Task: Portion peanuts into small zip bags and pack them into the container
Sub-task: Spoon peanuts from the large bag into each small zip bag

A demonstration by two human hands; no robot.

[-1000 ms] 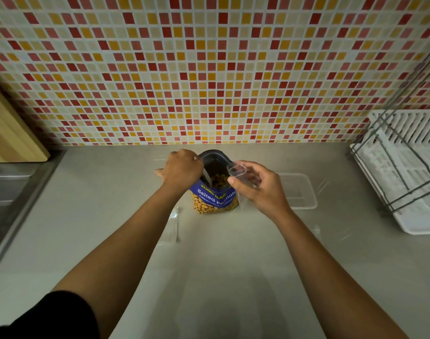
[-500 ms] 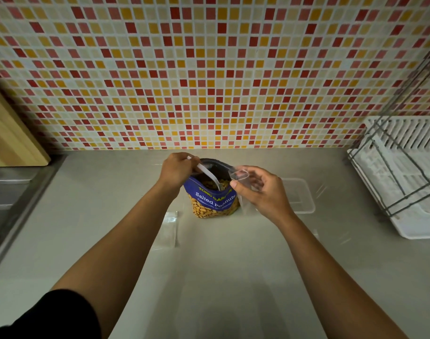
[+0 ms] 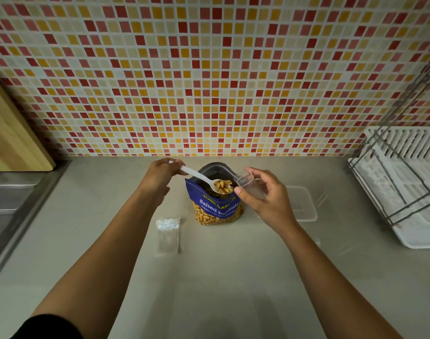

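Two hands over peanut bag [image 3: 217, 206] near desk's [image 3: 209, 277] back edge: our left hand [image 3: 160, 177] pinches spoon [image 3: 201, 177] heaped with peanuts [image 3: 223, 185]; right hand [image 3: 265, 199] pinches open zip bag [image 3: 247, 182].

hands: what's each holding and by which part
Left hand grips the spoon by its handle end; right hand pinches a clear zip bag at its open mouth.
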